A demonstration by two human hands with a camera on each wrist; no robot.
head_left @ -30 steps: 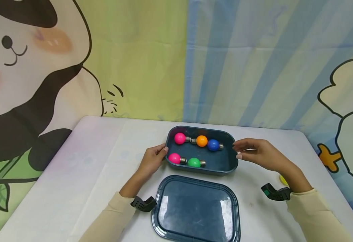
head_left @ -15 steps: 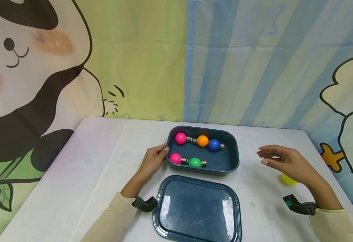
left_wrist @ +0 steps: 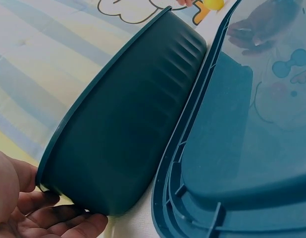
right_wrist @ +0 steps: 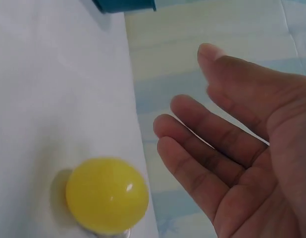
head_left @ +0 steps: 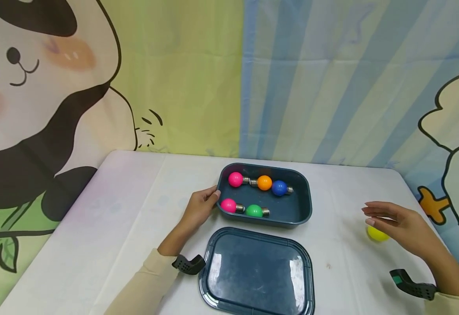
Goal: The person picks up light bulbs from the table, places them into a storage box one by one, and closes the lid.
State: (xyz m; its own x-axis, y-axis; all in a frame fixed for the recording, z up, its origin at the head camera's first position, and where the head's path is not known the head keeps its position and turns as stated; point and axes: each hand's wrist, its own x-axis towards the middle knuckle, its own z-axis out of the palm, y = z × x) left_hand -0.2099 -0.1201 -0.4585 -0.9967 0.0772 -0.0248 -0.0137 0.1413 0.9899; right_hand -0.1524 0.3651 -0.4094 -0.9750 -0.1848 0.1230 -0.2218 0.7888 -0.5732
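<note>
My left hand [head_left: 199, 210] grips the left end of a dark blue-green plastic box [head_left: 292, 214], thumb at the rim and fingers under it in the left wrist view. Inside lie toy light bulbs with metal screw bases: two pink bulbs [head_left: 235, 179], an orange bulb [head_left: 264, 183], a blue bulb [head_left: 279, 188] and a green bulb [head_left: 254, 211]. On the right, my right hand [head_left: 406, 227] hovers with relaxed fingers over a yellow bulb [head_left: 377, 234]. In the right wrist view that yellow bulb [right_wrist: 107, 196] sits apart from the fingers, and its base is mostly hidden.
The box's matching lid [head_left: 257, 271] lies flat on the white-covered table [head_left: 135, 245], just in front of the box. Behind the table hangs a printed cloth backdrop [head_left: 182, 78] with cartoon animals.
From beside the box's right end, my right hand has travelled right and toward me to the yellow bulb. The left hand keeps its grip; box and lid stay put.
</note>
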